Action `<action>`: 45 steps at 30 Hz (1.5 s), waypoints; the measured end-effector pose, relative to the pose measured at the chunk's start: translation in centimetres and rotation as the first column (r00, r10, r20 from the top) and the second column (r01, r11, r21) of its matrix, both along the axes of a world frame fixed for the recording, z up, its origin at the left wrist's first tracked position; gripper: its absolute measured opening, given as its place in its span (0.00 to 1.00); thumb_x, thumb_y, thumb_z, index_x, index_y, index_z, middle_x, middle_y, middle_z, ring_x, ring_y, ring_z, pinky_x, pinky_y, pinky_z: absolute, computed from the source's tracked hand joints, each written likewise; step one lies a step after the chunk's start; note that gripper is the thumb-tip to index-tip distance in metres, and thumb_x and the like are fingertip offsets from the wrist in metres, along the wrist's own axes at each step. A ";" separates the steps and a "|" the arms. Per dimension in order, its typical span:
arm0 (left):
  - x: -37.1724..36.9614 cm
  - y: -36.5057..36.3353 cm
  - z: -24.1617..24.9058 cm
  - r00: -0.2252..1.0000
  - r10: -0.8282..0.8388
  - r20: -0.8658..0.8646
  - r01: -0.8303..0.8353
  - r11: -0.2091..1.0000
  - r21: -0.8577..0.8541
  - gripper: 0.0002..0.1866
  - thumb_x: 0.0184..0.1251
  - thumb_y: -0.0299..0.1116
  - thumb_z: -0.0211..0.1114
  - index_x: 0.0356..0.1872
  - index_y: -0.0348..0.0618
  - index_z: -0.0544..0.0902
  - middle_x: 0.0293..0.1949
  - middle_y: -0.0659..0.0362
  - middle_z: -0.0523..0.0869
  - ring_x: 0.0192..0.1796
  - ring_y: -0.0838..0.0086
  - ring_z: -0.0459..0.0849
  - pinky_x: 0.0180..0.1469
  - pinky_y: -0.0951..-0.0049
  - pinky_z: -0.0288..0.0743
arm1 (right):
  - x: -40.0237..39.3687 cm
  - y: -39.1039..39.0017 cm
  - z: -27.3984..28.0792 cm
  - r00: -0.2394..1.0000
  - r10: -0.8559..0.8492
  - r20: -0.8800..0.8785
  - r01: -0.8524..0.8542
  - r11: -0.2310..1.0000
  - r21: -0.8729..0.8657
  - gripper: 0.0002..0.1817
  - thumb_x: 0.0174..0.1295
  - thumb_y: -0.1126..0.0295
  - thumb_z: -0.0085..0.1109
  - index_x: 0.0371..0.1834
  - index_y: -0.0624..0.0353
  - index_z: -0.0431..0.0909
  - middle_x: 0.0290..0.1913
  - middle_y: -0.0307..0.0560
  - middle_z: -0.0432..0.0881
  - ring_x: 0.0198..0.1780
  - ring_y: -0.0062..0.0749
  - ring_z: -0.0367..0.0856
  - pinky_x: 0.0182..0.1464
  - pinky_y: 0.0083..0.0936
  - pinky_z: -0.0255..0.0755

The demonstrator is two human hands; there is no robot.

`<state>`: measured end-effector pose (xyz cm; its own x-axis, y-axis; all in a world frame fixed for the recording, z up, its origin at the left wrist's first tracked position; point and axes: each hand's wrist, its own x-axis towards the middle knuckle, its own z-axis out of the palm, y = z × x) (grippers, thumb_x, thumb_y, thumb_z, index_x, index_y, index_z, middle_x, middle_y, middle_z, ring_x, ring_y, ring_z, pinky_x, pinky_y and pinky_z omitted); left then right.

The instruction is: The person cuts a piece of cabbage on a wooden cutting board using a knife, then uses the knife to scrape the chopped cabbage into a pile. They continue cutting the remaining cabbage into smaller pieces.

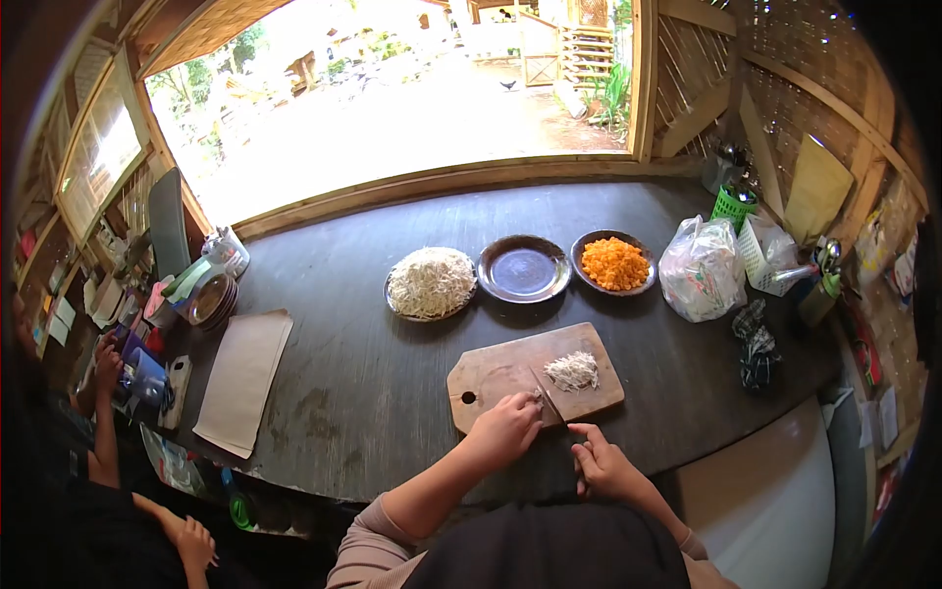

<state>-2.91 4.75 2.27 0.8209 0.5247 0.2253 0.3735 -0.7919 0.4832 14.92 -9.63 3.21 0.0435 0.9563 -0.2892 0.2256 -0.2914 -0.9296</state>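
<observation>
A wooden cutting board (491,378) lies on the dark table. My right hand (603,461) is wrapped round the handle of a knife (550,395), whose blade slants over the board. Just left of the blade, my left hand (507,427) presses down with its fingers together on a small pale piece, mostly hidden. Right of the blade is a pile of whitish shreds (572,371). Behind the board stand a plate of pale shreds (431,282), an empty dark plate (524,269) and a plate of chopped orange pieces (615,263).
Brown paper sheets (245,378) lie at the left, near stacked plates (213,299). A filled plastic bag (703,268), a white basket (763,257) and a dark cloth (755,344) are at the right. Another person's hands (196,543) show at the lower left.
</observation>
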 end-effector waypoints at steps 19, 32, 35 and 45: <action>1.2 1.2 -1.0 0.968 0.132 0.212 -0.114 0.989 -0.098 0.10 0.67 0.30 0.64 0.45 0.36 0.84 0.45 0.50 0.82 0.38 0.57 0.87 0.43 0.64 0.81 | 0.1 0.0 1.8 0.999 -0.019 0.034 0.018 1.000 0.019 0.20 0.76 0.69 0.44 0.69 0.55 0.62 0.28 0.47 0.79 0.25 0.30 0.83 0.30 0.29 0.80; 1.5 1.7 -1.6 0.962 0.175 0.209 -0.157 0.983 -0.099 0.07 0.65 0.32 0.67 0.39 0.40 0.83 0.42 0.53 0.81 0.35 0.57 0.86 0.40 0.63 0.81 | 0.3 0.5 2.1 0.998 -0.020 0.057 0.020 1.000 0.000 0.20 0.75 0.69 0.45 0.69 0.55 0.62 0.26 0.47 0.80 0.24 0.31 0.83 0.28 0.30 0.80; 1.6 1.7 -1.4 0.961 0.175 0.213 -0.156 0.982 -0.102 0.07 0.64 0.32 0.67 0.39 0.41 0.83 0.42 0.53 0.81 0.35 0.58 0.86 0.40 0.63 0.81 | 0.3 0.6 1.9 0.997 -0.033 0.063 0.032 0.999 0.008 0.20 0.75 0.68 0.45 0.68 0.55 0.63 0.26 0.47 0.80 0.23 0.31 0.84 0.27 0.29 0.80; 1.5 1.8 -1.4 0.970 0.152 0.189 -0.138 0.987 -0.085 0.07 0.63 0.29 0.66 0.38 0.38 0.84 0.41 0.53 0.82 0.37 0.60 0.86 0.41 0.64 0.81 | -0.1 0.9 1.9 0.999 -0.003 0.045 0.003 1.000 -0.012 0.20 0.74 0.68 0.47 0.68 0.54 0.64 0.27 0.47 0.81 0.24 0.31 0.84 0.25 0.29 0.79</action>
<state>-1.44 6.51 0.85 0.6794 0.6549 0.3311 0.3750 -0.6977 0.6104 14.80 -8.75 5.12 0.0596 0.9525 -0.2986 0.2665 -0.3034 -0.9148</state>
